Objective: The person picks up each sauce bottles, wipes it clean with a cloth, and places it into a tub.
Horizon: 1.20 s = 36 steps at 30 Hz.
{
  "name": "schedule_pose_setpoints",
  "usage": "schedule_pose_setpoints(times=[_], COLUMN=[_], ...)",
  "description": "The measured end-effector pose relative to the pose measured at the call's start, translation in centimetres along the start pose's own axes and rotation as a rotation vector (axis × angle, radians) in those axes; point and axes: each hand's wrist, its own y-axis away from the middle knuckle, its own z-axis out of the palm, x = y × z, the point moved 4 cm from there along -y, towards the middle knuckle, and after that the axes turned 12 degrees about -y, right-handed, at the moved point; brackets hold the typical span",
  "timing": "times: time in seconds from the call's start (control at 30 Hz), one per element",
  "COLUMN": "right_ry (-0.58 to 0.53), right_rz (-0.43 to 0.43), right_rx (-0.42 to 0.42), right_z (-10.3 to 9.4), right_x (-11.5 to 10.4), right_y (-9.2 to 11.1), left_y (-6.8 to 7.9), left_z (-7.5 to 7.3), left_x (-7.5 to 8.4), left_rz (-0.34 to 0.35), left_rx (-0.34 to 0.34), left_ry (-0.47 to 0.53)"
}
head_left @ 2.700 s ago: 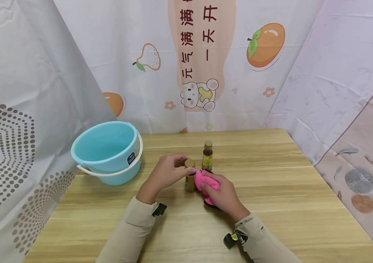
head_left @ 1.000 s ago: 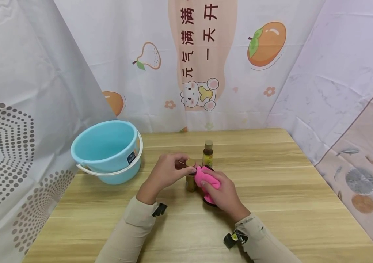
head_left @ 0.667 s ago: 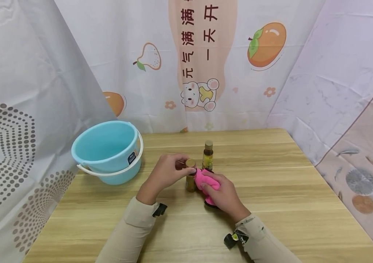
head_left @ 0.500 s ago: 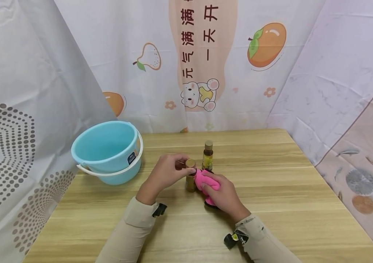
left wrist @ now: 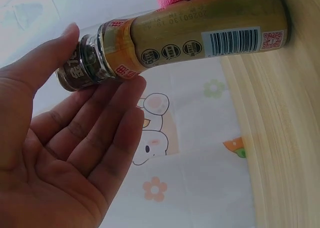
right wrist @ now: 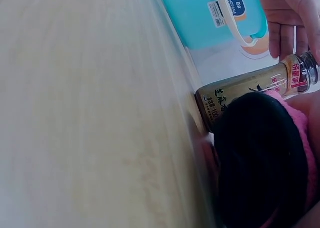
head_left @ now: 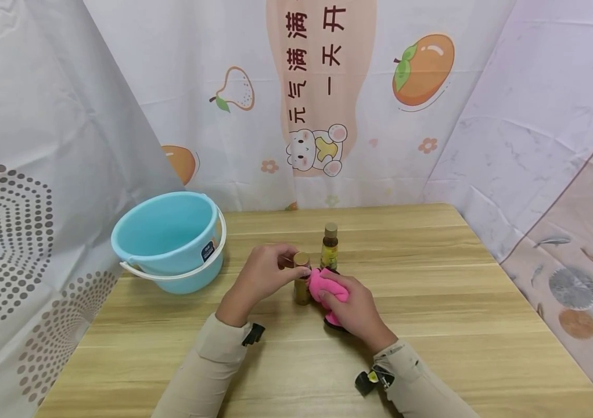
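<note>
An upright sesame oil bottle (head_left: 302, 293) with a gold cap stands on the table between my hands. My left hand (head_left: 265, 273) pinches it at the cap and neck; in the left wrist view the thumb lies on one side and the fingertips on the other. A pink cloth (head_left: 327, 287) with a black side (right wrist: 265, 158) is bunched in my right hand (head_left: 358, 307), which holds it against the right side of the bottle. Just behind the cloth stands a second small dark bottle (head_left: 330, 252) with a yellow label, its base hidden. The cloth hides the fingertips of my right hand.
A light blue bucket (head_left: 171, 266) with a white handle (head_left: 181, 275) stands at the table's back left. The wooden table (head_left: 432, 325) ends at a printed curtain (head_left: 244, 162) behind. Bare tabletop extends to the right and in front.
The cloth shifts slightly against the bottle; one second ago its upper dark edge stood a little higher. My left hand keeps its grip, and both bottles stay where they were.
</note>
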Motion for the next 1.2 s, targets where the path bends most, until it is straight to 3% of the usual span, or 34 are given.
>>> schedule_pose_setpoints(times=[0.3,0.57,0.67,0.9,1.2], right_ry=[-0.119,-0.263,-0.273,-0.232,-0.159], right_rz=[-0.072,-0.294,-0.333,-0.268,-0.082], right_rx=[0.073,0.034,0.026,0.048,0.027], right_z=[-0.3,-0.5,-0.4,-0.5,-0.1], right_x=[-0.6,-2.2,-2.5,-2.2,-0.9], right_y=[0.0,0.7,0.8,0.7,0.4], left_y=[0.1,-0.1,-0.1,-0.1,0.1], left_z=[0.1,0.4,0.4,0.3,0.2], left_x=[0.2,0.2,0.2,0.2,0.2], left_rz=[0.033,0.041,0.034,0.035,0.032], left_rx=[-0.011,-0.013,-0.013,-0.01,-0.006], left_ry=[0.021,0.007,-0.006,-0.011,0.01])
